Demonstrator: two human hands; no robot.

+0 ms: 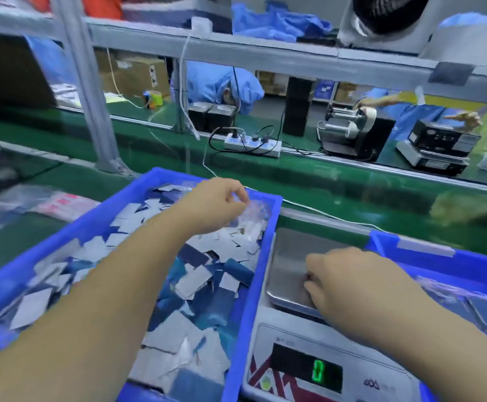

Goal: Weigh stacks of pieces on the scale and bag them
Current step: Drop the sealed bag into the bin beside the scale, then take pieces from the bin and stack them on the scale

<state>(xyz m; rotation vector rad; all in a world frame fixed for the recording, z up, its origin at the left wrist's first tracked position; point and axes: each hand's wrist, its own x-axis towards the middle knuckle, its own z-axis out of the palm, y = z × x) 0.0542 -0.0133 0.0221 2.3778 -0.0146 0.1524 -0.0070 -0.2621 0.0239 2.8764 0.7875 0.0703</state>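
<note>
the loose pieces (196, 274), white and blue cards, lie heaped in the big blue bin (254, 285) at the left, just beside the scale (303, 358). the left hand (219, 204) is over the bin's far right corner, fingers curled and pinching what looks like a clear little bag (254, 213); blur hides the detail. the right hand (344, 282) rests on the steel weighing pan (288, 256), fingers curled down; whether they hold anything i cannot tell. the pieces lie nearest the left hand, below and nearer than its fingers. the display (317, 369) reads a green 0; the logo beside it is unreadable.
</note>
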